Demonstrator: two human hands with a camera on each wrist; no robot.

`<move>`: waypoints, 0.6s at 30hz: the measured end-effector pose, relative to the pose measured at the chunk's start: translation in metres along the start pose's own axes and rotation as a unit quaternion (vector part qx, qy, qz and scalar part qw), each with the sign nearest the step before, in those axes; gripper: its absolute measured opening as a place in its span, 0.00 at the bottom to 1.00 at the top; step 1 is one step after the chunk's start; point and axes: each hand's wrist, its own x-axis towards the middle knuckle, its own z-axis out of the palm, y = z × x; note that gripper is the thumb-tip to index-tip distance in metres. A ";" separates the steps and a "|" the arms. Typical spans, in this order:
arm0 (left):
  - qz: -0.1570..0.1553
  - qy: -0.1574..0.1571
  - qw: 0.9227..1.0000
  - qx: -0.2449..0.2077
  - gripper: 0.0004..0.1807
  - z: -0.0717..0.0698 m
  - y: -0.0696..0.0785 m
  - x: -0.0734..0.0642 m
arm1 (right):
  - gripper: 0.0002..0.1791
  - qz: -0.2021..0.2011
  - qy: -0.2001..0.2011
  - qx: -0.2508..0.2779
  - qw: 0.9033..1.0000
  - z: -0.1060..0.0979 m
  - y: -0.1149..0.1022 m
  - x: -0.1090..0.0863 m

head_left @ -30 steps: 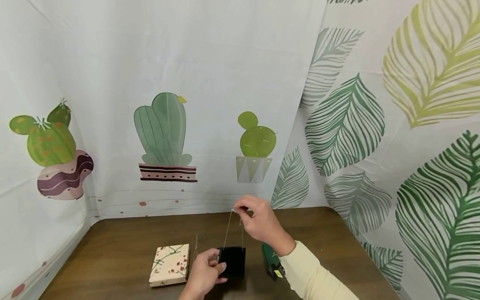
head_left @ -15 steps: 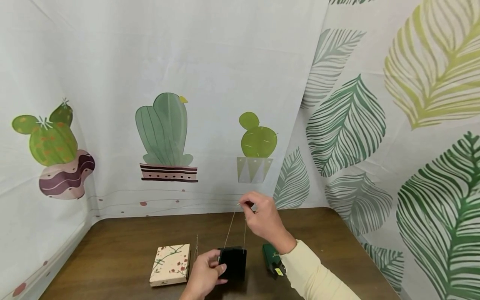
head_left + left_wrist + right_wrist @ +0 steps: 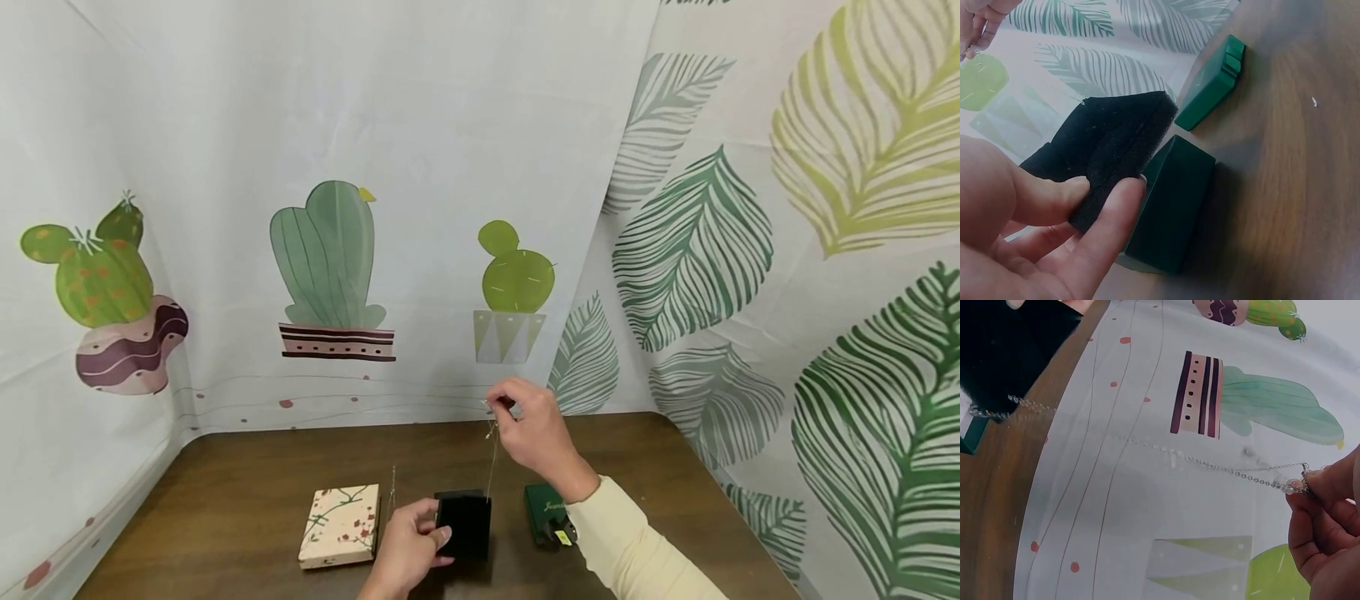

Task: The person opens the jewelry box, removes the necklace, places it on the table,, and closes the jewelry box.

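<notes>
My left hand [image 3: 408, 542] pinches a black foam pad [image 3: 467, 527] between thumb and fingers. In the left wrist view the pad [image 3: 1113, 134] is tilted above an open dark green box [image 3: 1175, 200]. Higher up, my right hand [image 3: 531, 423] pinches one end of a thin silver chain necklace [image 3: 493, 467] with thumb and fingertips. The right wrist view shows the necklace [image 3: 1254, 479] stretched from those fingertips down to the pad's edge, where its lower end blurs. Small bright pieces hang near the pinched end.
A cream box with a floral print [image 3: 341, 527] lies left of my left hand, with a thin upright chain-like thing [image 3: 393, 487] beside it. The green lid [image 3: 546, 507], with a small black item and yellow label, lies right on the wooden table [image 3: 247, 475]. Patterned curtains stand behind.
My right hand has moved right and slightly up. The chain's two spread strands have drawn together toward the pad's right corner. My left hand and the pad stay nearly still.
</notes>
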 end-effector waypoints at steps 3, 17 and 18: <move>-0.003 0.004 1.000 0.011 0.26 0.000 0.000 0.000 | 0.11 -0.005 0.004 -0.001 1.000 -0.001 0.002 0.001; -0.017 0.026 0.998 0.048 0.27 -0.001 0.007 -0.009 | 0.09 -0.008 -0.007 -0.016 1.000 -0.009 0.001 0.009; -0.020 0.026 0.998 0.046 0.27 -0.001 0.007 -0.010 | 0.09 -0.007 -0.007 -0.017 1.000 -0.010 0.001 0.009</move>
